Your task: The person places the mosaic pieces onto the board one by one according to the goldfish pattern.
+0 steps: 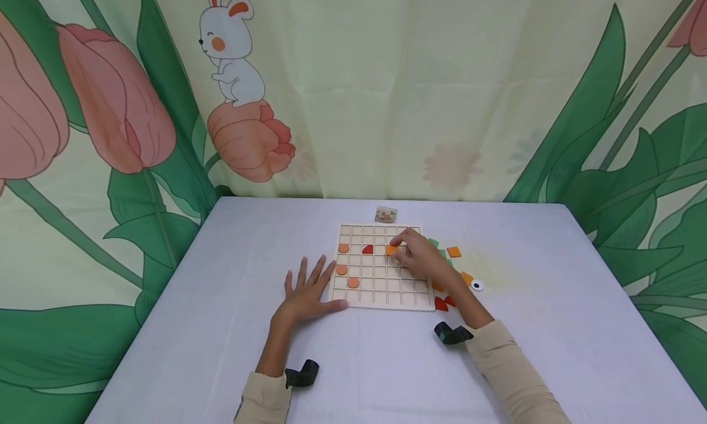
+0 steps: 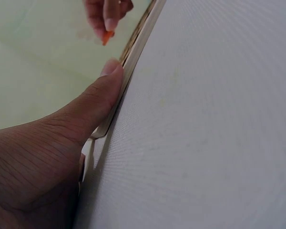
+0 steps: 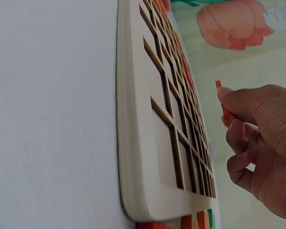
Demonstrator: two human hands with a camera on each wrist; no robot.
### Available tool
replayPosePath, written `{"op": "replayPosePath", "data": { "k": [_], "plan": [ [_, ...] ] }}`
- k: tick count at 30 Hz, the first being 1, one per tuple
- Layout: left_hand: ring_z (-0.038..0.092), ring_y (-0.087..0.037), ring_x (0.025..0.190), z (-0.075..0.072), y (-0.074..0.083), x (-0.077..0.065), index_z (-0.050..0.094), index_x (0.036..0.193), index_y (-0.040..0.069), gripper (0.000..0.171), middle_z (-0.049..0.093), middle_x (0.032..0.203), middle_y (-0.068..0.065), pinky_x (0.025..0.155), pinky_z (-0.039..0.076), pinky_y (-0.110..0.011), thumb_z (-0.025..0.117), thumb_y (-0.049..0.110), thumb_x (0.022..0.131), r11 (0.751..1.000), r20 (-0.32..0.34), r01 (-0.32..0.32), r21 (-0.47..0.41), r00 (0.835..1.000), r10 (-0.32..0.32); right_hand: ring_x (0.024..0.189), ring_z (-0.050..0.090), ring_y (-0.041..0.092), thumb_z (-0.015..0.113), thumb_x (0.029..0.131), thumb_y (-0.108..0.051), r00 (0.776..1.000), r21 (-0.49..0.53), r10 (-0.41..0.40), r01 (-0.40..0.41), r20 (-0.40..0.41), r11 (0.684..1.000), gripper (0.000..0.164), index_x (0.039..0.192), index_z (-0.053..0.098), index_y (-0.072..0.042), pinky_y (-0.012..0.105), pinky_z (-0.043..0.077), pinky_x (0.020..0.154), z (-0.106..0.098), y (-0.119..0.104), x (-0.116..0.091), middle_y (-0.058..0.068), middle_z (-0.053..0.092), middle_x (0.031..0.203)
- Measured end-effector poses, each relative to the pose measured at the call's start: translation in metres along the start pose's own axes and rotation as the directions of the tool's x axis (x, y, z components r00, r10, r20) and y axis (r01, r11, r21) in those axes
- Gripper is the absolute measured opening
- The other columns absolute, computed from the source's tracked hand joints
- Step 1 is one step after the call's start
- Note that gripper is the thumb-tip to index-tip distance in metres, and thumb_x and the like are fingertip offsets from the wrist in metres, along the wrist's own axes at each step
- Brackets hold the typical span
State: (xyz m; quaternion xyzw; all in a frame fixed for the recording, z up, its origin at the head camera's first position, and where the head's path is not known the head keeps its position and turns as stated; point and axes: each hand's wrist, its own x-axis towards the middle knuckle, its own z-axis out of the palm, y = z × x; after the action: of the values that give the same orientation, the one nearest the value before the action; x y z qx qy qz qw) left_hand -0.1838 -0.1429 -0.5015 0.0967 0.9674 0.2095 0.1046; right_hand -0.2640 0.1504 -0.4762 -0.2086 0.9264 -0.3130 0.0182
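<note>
A pale wooden grid board (image 1: 386,298) lies on the table, its square cells marked by raised lines. My right hand (image 1: 422,255) is above its right half, pinching an orange square tile (image 3: 224,110) between thumb and fingertips, apart from the grid in the right wrist view. Spread out at the board's left side, my left hand (image 1: 306,298) has straight fingers, and its thumb (image 2: 105,86) touches the board's near edge. In the cells sit orange discs (image 1: 353,282) at the left and a red quarter-round piece (image 1: 367,250) in an upper row.
Right of the board are loose orange squares (image 1: 453,251), green pieces (image 1: 433,242), red pieces (image 1: 440,304) and a white ring with a dark centre (image 1: 477,285). A small patterned card or block (image 1: 385,214) lies behind the board. The white-covered table (image 1: 265,234) ends at a printed curtain.
</note>
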Motion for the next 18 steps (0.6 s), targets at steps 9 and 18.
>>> {"op": "replayPosePath", "data": {
  "k": [9, 18],
  "plan": [
    [-0.014, -0.038, 0.151, 0.001, -0.001, 0.002, 0.02, 0.157, 0.031, 0.097, 0.005, 0.167, -0.001, 0.114, -0.007, -0.068, 0.062, 0.071, 0.079, 1.0, 0.014, 0.007, 0.008, 1.0, -0.007, 0.08, 0.052, 0.016, 0.071, 0.09, -0.025, 1.0, -0.002, -0.018, 0.018, 0.026, 1.0, 0.026, 0.111, 0.066, -0.011, 0.029, 0.047, 0.072, 0.021, -0.017, 0.005, 0.004, 0.06, 0.114],
    [-0.013, -0.038, 0.151, -0.001, 0.001, 0.0, 0.02, 0.157, 0.03, 0.097, 0.006, 0.167, -0.002, 0.114, -0.007, -0.068, 0.063, 0.07, 0.079, 1.0, 0.012, 0.005, 0.004, 1.0, -0.005, 0.086, 0.054, 0.016, 0.069, 0.091, -0.026, 1.0, 0.019, -0.019, 0.019, 0.0, 1.0, 0.025, 0.111, 0.067, -0.011, 0.031, 0.049, 0.076, 0.038, -0.025, 0.007, 0.001, 0.06, 0.11]
  ]
}}
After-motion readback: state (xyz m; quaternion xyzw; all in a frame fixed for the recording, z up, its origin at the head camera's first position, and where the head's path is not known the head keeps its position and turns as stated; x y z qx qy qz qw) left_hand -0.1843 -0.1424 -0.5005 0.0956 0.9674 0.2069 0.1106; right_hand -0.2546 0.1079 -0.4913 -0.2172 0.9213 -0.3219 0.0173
